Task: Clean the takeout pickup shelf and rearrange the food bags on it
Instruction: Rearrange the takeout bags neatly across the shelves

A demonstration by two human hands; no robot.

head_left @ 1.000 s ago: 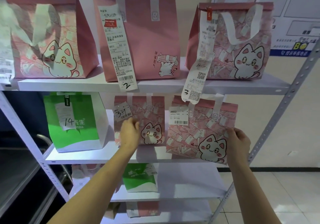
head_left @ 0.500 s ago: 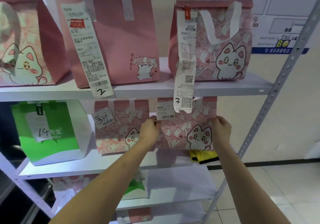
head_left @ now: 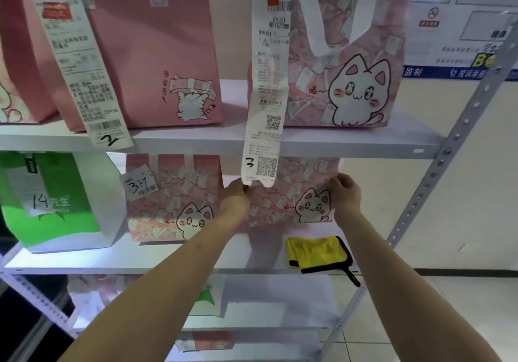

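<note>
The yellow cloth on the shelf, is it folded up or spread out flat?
Folded. The yellow cloth lies doubled over on the middle shelf, its black-trimmed edges stacked at the corner.

cat bag R of bag 324 | cloth in front

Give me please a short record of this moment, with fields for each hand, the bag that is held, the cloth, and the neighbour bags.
left hand: grips the left edge of the held bag
right hand: grips the right edge of the same bag
held bag: pink cat bag, upright, on the middle shelf, partly hidden by a long receipt hanging from above
cloth: yellow with black trim, lying on the middle shelf in front of the held bag
neighbour bags: pink bag marked 329, green bag marked 14, both to the left
</note>
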